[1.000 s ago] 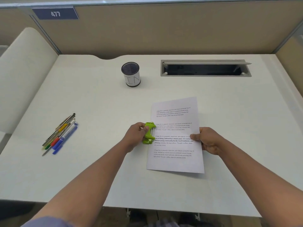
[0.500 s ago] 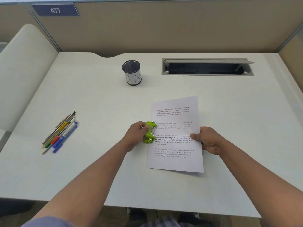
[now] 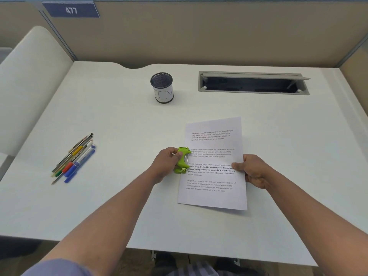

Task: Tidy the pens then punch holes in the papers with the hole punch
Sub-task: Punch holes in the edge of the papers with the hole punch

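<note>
Gripping the green hole punch (image 3: 182, 160) from its outer side, the person's left hand (image 3: 166, 164) has thumb and fingers curled round the tool, which sits on the papers' (image 3: 213, 164) left long edge, about halfway along. Across the sheet, the right hand (image 3: 253, 171) pinches the opposite long edge, thumb on top of the print, fingers tucked beneath. The papers run lengthwise away from the person, tilted a little, with the punch's own length lying along that same edge. So the squeeze falls to the left hand, already on the tool; whether the paper is fully seated in the slot cannot be told from here. Out to the left, well apart from both hands, the pens (image 3: 74, 157) lie bunched loose on the desk (image 3: 119, 196). Farther back, the mesh pen cup (image 3: 161, 87) stands upright with no pens in it: tidying looks undone.
</note>
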Demonstrator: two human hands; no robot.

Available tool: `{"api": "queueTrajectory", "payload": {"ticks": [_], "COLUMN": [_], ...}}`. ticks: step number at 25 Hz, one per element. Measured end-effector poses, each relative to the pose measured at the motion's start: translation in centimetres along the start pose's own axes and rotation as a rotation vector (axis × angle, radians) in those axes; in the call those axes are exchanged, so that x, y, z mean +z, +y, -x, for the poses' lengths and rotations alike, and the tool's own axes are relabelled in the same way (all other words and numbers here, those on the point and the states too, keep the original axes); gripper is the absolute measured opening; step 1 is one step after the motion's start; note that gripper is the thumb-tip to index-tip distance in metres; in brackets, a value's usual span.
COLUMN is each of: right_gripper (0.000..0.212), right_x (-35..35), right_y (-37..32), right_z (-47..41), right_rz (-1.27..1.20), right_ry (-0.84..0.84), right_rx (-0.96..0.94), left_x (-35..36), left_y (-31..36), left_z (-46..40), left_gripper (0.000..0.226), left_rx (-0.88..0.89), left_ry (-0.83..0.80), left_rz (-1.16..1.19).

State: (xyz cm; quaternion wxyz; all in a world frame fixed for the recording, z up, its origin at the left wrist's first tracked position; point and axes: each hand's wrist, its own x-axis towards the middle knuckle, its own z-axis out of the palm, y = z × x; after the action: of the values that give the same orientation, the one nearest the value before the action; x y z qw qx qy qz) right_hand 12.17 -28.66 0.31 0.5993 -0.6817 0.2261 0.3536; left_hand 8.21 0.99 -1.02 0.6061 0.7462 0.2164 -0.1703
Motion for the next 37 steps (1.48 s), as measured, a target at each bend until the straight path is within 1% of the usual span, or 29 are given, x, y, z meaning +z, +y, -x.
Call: {"api": "queueTrajectory", "payload": {"ticks": [4,13,31,33,37], "right_gripper": [0.027,0.026,0.027,0.027,0.027], "right_x": [-0.1,0.0,-0.2,-0.2,-0.2], "right_y": [0.0,-0.3,-0.5,-0.5,-0.5], "right_z": [-0.1,-0.5,-0.7,-0.7,-0.7], "right_rz": [0.004,0.034,0.055,0.055,0.056], "right_ry": [-0.003,-0.009,-0.008,-0.007,-0.009], "right_rx": [-0.002,-0.013,-0.002,-0.002,0.000], "left_x": [0.0,0.0,0.1,0.0,-0.1], "left_y": [0.1,0.5,0.7,0.8,1.0], "left_z": [-0.6,-0.7,-1.0,-1.1,-2.0], "left_gripper": [0.025,0.016,0.010,0.014,0.030], "left_rx": [-0.069,-0.094,-0.060,-0.070,-0.110], "left_ry": [-0.021,-0.062,-0.016,-0.020,-0.004], "left_rz": [-0.031,-0.035,-0.119,-0.122,-0.189]}}
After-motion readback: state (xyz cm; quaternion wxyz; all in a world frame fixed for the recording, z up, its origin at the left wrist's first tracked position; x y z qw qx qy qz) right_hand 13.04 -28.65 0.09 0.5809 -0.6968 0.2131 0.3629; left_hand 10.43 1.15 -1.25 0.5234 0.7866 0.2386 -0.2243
